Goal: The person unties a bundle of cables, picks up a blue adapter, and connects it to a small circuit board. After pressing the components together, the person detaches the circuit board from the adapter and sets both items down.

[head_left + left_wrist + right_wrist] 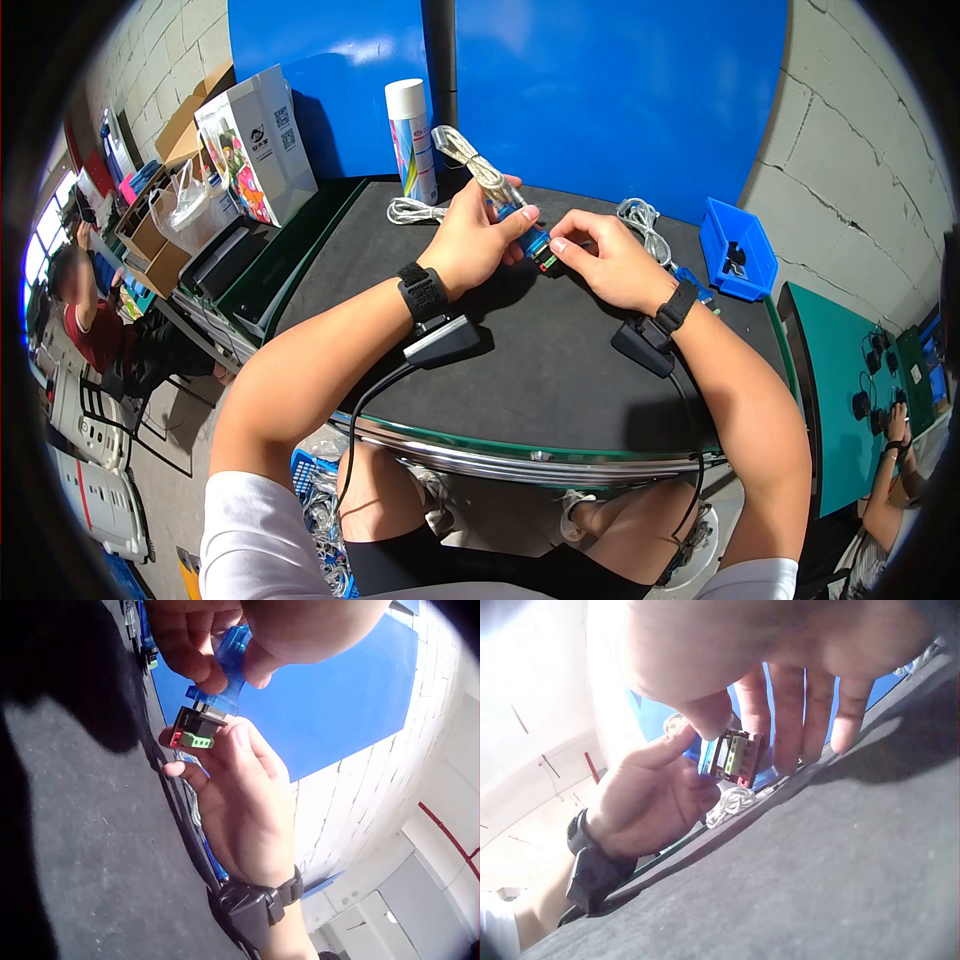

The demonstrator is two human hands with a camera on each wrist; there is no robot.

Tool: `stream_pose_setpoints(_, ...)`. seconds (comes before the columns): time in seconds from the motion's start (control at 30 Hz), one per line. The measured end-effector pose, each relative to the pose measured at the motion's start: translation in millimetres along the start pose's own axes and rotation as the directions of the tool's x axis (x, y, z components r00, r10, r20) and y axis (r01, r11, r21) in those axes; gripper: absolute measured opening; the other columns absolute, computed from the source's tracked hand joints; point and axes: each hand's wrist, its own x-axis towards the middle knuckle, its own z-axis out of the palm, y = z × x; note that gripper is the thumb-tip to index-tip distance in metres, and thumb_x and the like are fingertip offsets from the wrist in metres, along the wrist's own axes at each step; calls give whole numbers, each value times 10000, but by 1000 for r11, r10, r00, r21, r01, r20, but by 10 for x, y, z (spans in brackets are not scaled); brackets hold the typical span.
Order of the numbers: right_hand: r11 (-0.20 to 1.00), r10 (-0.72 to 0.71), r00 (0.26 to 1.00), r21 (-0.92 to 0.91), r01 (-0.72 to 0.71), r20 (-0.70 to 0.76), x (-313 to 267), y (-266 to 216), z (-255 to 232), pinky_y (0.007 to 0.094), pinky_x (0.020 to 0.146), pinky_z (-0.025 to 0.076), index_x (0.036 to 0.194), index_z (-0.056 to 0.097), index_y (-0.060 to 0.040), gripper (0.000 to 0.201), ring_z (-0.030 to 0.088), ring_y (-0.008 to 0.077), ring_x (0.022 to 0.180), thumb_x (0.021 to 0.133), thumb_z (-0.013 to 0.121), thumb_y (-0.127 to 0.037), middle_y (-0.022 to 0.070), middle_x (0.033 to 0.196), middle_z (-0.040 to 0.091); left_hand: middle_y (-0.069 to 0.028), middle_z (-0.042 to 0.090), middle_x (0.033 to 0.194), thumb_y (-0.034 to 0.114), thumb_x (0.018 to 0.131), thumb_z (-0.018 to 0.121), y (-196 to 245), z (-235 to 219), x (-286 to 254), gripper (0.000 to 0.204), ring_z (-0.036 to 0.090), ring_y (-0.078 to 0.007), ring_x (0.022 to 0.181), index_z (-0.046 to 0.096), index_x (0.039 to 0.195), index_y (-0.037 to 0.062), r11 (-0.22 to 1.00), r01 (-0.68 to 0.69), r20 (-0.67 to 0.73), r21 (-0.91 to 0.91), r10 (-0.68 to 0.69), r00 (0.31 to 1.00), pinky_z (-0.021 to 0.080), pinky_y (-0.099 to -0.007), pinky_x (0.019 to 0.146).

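- We look down on a dark mat on a table, with blue panels behind it and block walls beyond.
- Along the back we see a spray can and a coiled cable; a blue bin sits at the right.
- We see the left hand pinch a blue connector, its bundled cable rising behind, above the mat's middle.
- The right hand pinches the connector's end piece, with green terminals, between thumb and forefinger; its other fingers extend in the right wrist view.
- Between the forearms we follow the mat down to the table's metal-trimmed edge.
- Fingers partly cover the connector, we cannot read the can's label, and the lens rim cuts off the room's sides.
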Motion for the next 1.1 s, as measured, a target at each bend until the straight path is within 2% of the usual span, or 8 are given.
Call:
stream_pose_setpoints(0.27,997,-76,995,-25,77,65,-21,-35,5,327,759,563,1041,719,22,286,663,140,808,1014,753,-261,101,944,746,-65,700,998,218,1052,760,-5,9,-4,536,649,-101,727,492,1464,6,998,-41,37,-47,43,998,548,-271,635)
stream_pose_setpoints(0.47,990,-6,997,-139,18,81,-31,-149,-22,345,688,506,988,721,19,277,604,141,744,994,771,-253,75,830,700,-65,700,999,191,1058,747,-3,15,-5,528,649,-103,739,480,1474,7,999,-38,39,2,38,999,550,-271,645)
stream_pose_setpoints(0.57,993,6,996,-119,5,90,-13,-111,-25,355,667,482,951,705,18,280,576,148,721,983,780,-250,65,775,659,-69,706,1010,185,1059,744,-12,23,-12,523,651,-106,743,481,1475,7,999,-45,32,7,45,998,552,-273,649)
stream_pose_setpoints(0.67,990,-39,997,-135,49,71,1,-81,-29,354,656,469,918,679,19,292,554,151,706,976,787,-245,54,743,623,-73,711,1029,180,1059,742,-19,29,-6,522,652,-110,748,481,1478,9,999,-52,27,4,52,998,555,-275,653)
stream_pose_setpoints(0.8,989,-47,997,-139,56,66,15,-32,-29,356,655,467,894,657,20,302,550,154,703,971,792,-239,54,737,613,-82,708,1057,169,1061,734,-10,38,-14,519,651,-118,755,476,1485,15,999,-50,28,1,50,998,558,-279,661)
stream_pose_setpoints(0.87,991,-35,994,-128,49,107,15,-26,-36,294,669,452,896,616,-26,298,523,75,747,1003,778,-252,-22,792,582,-85,707,1063,164,1063,730,-36,48,-8,515,650,-120,756,476,1485,17,998,-61,27,-8,61,998,558,-282,662)
stream_pose_setpoints(1.1,983,-14,992,-179,36,122,21,-80,-52,306,674,459,893,611,-23,285,530,85,750,1003,777,-227,-15,791,588,-87,698,1066,152,1066,720,-22,58,-24,491,640,-122,756,475,1474,28,998,-57,4,-19,57,998,548,-285,659)
